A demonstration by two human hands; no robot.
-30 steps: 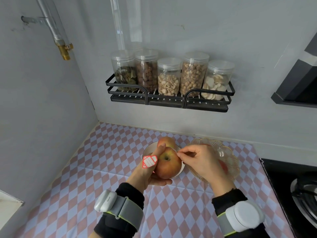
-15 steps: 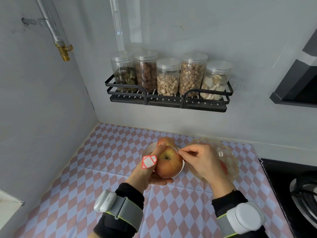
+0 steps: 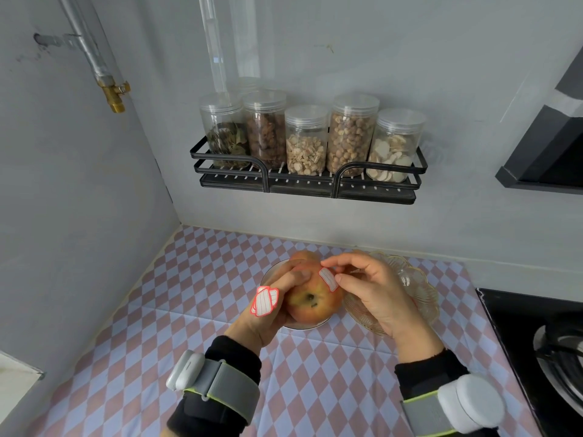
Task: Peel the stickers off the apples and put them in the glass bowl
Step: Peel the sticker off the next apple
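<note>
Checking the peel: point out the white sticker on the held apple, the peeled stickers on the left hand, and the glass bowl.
white sticker (image 3: 328,279): head view, its middle.
peeled stickers (image 3: 264,301): head view, front sticker's face.
glass bowl (image 3: 421,287): head view, right rim.

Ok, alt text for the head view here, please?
Over a checkered counter, the left hand holds an apple while the right hand picks at a white sticker on it. Peeled stickers cling to the left hand; a glass bowl sits behind the right hand.

- I see grey walls meeting in the far left corner.
- A black wall rack (image 3: 309,184) holds five jars (image 3: 305,140).
- Checked cloth covers the worktop (image 3: 195,298).
</note>
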